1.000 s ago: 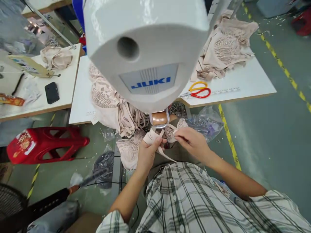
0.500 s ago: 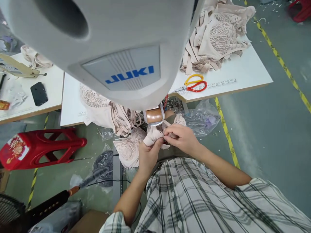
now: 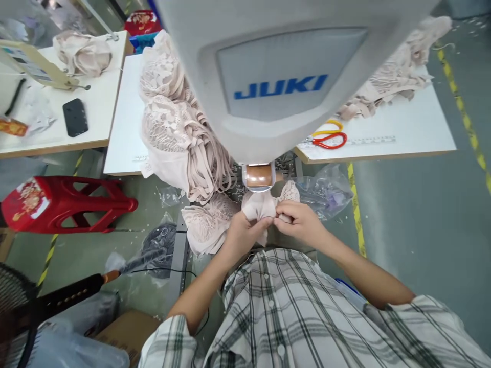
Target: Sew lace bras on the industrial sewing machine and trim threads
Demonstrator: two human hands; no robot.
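Close to my body, just below the amber guard [image 3: 259, 177] of a sewing machine [image 3: 284, 76], both hands pinch a pale pink lace bra [image 3: 259, 205]. My left hand [image 3: 242, 232] grips its near left part, thumb on top. My right hand [image 3: 297, 219] holds the cloth's right edge between thumb and fingers, close to the left thumb. A lace cup [image 3: 289, 191] shows beyond the right fingers. More lace pieces [image 3: 207, 227] hang at the left of my left hand, and whether they join the held bra I cannot tell. The needle area is hidden behind the guard.
A heap of pink lace bras [image 3: 172, 128] lies on the left of the white table. Scissors with red and yellow handles [image 3: 330, 139] rest at right near another heap [image 3: 395, 76]. A red stool [image 3: 69, 204] and a fan [image 3: 23, 306] stand at left; a plastic bag [image 3: 326, 191] hangs at right.
My view has swung, so the machine head appears farther right and more of the left heap shows. The held cloth now looks spread flatter, with both hands still pinching it.
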